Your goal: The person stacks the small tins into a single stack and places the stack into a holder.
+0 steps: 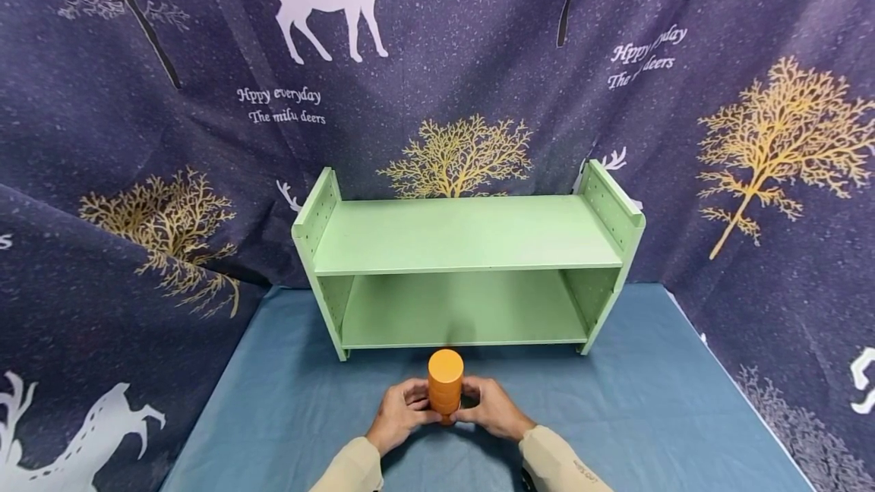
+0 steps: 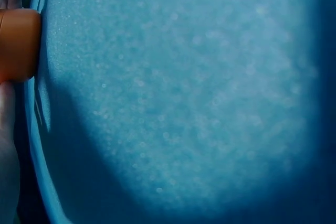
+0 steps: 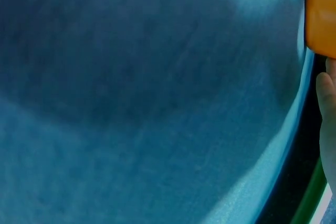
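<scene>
An orange cylinder (image 1: 446, 380) stands upright on the blue cloth, with seam lines running round its lower part. My left hand (image 1: 402, 411) grips its lower left side between thumb and fingers. From the other side, my right hand (image 1: 499, 408) holds it in the same way. The left wrist view has the rounded base of the orange cylinder (image 2: 20, 45) at its left edge, by the left thumb. At the right edge of the right wrist view, part of the orange cylinder (image 3: 321, 22) shows above the right thumb.
Just behind the cylinder stands a light green two-level shelf (image 1: 465, 234) with raised side panels. Blue cloth (image 1: 287, 401) covers the table. A dark curtain (image 1: 437, 67) printed with deer and trees hangs behind and along both sides.
</scene>
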`<state>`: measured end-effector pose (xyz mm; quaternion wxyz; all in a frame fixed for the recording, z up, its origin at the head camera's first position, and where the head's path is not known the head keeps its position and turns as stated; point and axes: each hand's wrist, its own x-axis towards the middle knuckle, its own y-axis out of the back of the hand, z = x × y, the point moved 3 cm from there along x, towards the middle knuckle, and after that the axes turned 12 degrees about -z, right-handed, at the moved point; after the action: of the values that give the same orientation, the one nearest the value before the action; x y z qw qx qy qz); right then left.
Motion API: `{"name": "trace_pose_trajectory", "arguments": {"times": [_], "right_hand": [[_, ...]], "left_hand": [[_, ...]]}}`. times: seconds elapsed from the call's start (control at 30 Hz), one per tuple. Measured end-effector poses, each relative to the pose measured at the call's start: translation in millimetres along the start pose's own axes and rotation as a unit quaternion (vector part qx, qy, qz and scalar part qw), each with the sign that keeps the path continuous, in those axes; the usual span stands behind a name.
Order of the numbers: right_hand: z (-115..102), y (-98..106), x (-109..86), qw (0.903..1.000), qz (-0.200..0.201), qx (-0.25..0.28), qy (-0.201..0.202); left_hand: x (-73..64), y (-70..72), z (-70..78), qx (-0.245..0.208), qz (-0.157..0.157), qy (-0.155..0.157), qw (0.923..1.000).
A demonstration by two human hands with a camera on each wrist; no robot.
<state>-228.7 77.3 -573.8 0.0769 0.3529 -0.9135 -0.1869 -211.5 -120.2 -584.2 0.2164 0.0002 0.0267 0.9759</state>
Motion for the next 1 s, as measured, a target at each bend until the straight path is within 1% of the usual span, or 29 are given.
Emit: {"name": "trace_pose_trajectory", "arguments": {"times": [0.17, 0.2, 0.37, 0.43, 0.57, 0.67, 0.73, 0.87, 1.0], "right_hand": [[3.9, -1.1, 0.9, 0.9999, 0.000, 0.014, -0.005], [4.1, -1.3, 1.0, 0.9999, 0.000, 0.016, -0.005], [3.9, -1.7, 0.1, 1.0000, 0.001, 0.005, -0.009], [3.1, -1.4, -0.5, 1.0000, 0.000, 0.001, -0.005], [2.8, -0.2, -1.7, 1.0000, 0.001, 0.003, 0.002], [1.7, 1.0, -2.3, 0.9999, 0.007, -0.001, 0.009], [-0.5, 2.4, -2.8, 0.9998, 0.013, -0.003, 0.017], [-4.8, 6.7, -3.9, 0.9994, 0.020, -0.004, 0.027], [-6.8, 11.8, -5.3, 0.9993, 0.023, -0.015, 0.027]], "left_hand": [[-0.4, -0.5, 0.4, -0.002, 0.002, 0.007, 1.0000], [-0.2, -0.6, 0.5, 0.000, 0.001, 0.003, 1.0000], [0.5, -0.7, 0.2, -0.005, 0.000, 0.003, 1.0000], [0.3, -1.0, 0.2, -0.008, 0.001, 0.007, 0.9999], [-0.4, -2.4, 1.7, -0.009, -0.002, 0.000, 1.0000], [0.0, -3.7, 4.7, -0.016, -0.006, -0.007, 0.9998], [1.2, -3.9, 7.4, -0.019, -0.008, -0.006, 0.9998], [5.6, -2.5, 10.9, 0.000, -0.008, -0.004, 1.0000], [9.5, -2.1, 15.6, 0.023, -0.011, -0.023, 0.9994]]}}
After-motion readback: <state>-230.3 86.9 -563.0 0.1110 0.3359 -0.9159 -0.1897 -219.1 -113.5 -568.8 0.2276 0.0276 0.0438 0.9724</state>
